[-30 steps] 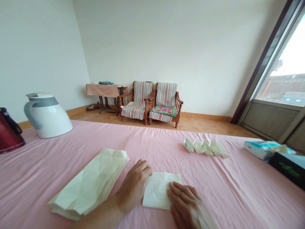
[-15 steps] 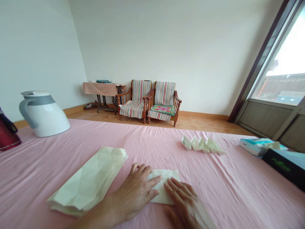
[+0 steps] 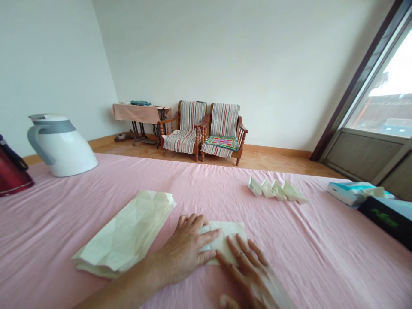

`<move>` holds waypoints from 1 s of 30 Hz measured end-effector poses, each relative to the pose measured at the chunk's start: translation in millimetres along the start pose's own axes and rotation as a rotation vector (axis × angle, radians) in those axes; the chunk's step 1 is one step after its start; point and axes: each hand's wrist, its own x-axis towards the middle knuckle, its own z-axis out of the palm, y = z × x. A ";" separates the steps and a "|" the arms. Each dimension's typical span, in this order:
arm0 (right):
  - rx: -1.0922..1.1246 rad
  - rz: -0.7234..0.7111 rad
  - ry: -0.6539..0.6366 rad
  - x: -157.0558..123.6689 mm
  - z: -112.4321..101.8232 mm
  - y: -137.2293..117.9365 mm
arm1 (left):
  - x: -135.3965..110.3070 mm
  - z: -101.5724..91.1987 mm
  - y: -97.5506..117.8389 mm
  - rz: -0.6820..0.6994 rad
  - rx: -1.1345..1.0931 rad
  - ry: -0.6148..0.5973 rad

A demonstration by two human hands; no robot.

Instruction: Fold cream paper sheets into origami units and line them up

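Note:
A folded sheet of pale paper (image 3: 225, 229) lies flat on the pink cloth in front of me. My left hand (image 3: 189, 244) rests on its left part, index finger and thumb stretched over it. On the near right part of the same sheet lies my right hand (image 3: 249, 266), fingers spread and palm down. Left of my hands is a stack of creased pale paper sheets (image 3: 128, 231). Beyond the sheet, to the right, several folded paper boats (image 3: 277, 189) stand in a row.
A white and grey jug (image 3: 67, 148) and a red flask (image 3: 13, 169) stand at the left. A blue and white tissue pack (image 3: 346, 193) and a black box (image 3: 383, 219) sit on the right. Two wooden armchairs (image 3: 193, 128) stand beyond the pink cloth (image 3: 199, 180).
My right hand's fingers have spread apart and its index finger has come toward my left thumb over the sheet. The left hand keeps its place on the paper. The camera view has shifted slightly.

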 end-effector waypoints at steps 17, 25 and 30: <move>-0.035 -0.048 0.062 11.7 -50.1 12.7 | -4.1 -16.8 -10.1 -0.017 -0.126 -0.165; 0.165 0.034 0.073 20.4 -40.0 7.8 | -3.6 -17.7 -8.9 -0.014 -0.124 -0.153; 0.211 -0.104 0.007 22.0 -15.1 -3.6 | -4.6 -11.9 -12.4 0.036 -0.106 -0.100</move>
